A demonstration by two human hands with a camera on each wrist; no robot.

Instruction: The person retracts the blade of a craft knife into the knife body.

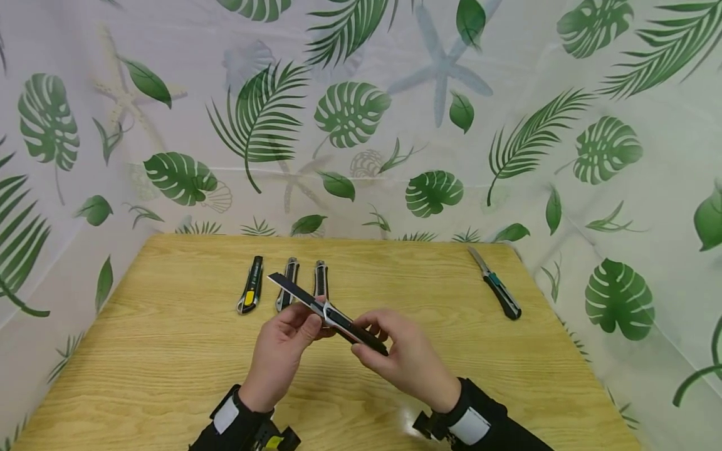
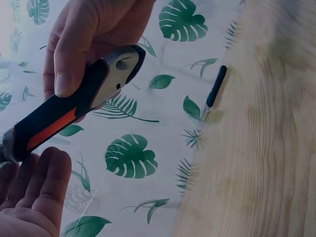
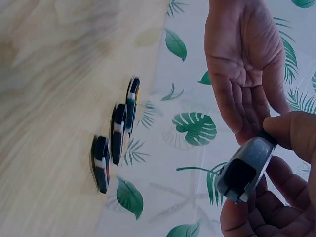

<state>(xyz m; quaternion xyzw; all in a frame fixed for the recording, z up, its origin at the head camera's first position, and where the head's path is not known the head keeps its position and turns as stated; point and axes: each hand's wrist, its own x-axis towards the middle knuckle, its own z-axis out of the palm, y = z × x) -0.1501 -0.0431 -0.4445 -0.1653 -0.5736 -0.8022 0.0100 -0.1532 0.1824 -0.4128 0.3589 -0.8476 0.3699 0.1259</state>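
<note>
A black and silver utility knife (image 1: 344,322) is held up above the table, its long dark blade (image 1: 290,289) slid out and pointing to the far left. My left hand (image 1: 287,347) pinches it near the front, thumb on the near side. Toward the rear, my right hand (image 1: 406,354) grips the handle between thumb and fingers. An orange-red strip shows along the handle (image 2: 57,121) in the left wrist view. From the right wrist, the grey and black butt end (image 3: 244,170) faces the camera, with the left hand (image 3: 242,64) beyond it.
Behind the left hand lie a black utility knife with a yellow slider (image 1: 250,288) and two silver and black ones, a middle knife (image 1: 290,272) and a right-hand knife (image 1: 321,275). At the far right of the wooden table (image 1: 169,363) rests a teal-marked knife (image 1: 499,291), blade out.
</note>
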